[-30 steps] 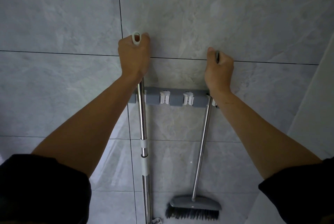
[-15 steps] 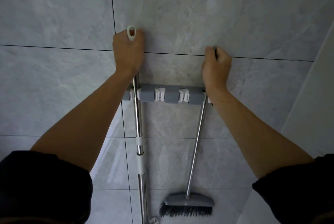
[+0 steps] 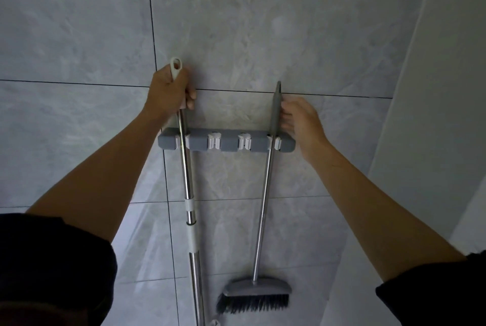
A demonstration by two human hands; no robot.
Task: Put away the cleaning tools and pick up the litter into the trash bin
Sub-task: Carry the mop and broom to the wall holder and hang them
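Grey wall rack (image 3: 228, 143) is the landmark: a horizontal bar w/ four white clips, fixed to the tile wall (image 3: 289, 23) just under a dark grout line.

Mop pole (image 3: 187, 181), shiny metal w/ white collars partway down, sits in the rack's leftmost clip and runs down below the rack out of the bottom edge. Its white loop end (image 3: 175, 66) sticks up above the rack. Left hand (image 3: 169, 94) is wrapped tight around the pole's top, just above the rack, fingers curled to the wall side.

Broom (image 3: 264, 207) sits in the rack's rightmost clip, thin metal shaft w/ a grey grip poking up above the rack. Its grey head and dark bristles (image 3: 253, 299) hang well below the rack, right of the mop pole. Right hand (image 3: 299, 120) is just right of the grip, above the rack's right end, fingers loosely spread; fingertips at or near the grip, can't tell if touching. Not clasping it.

The two middle clips hold nothing. Nothing blocks either pole; both forearms reach up from dark sleeves (image 3: 52, 267) at the bottom corners.

Wall: big grey marbled tiles, dark grout. Right of the rack a paler plain panel (image 3: 447, 89) meets the tile at a corner. Light is dim.
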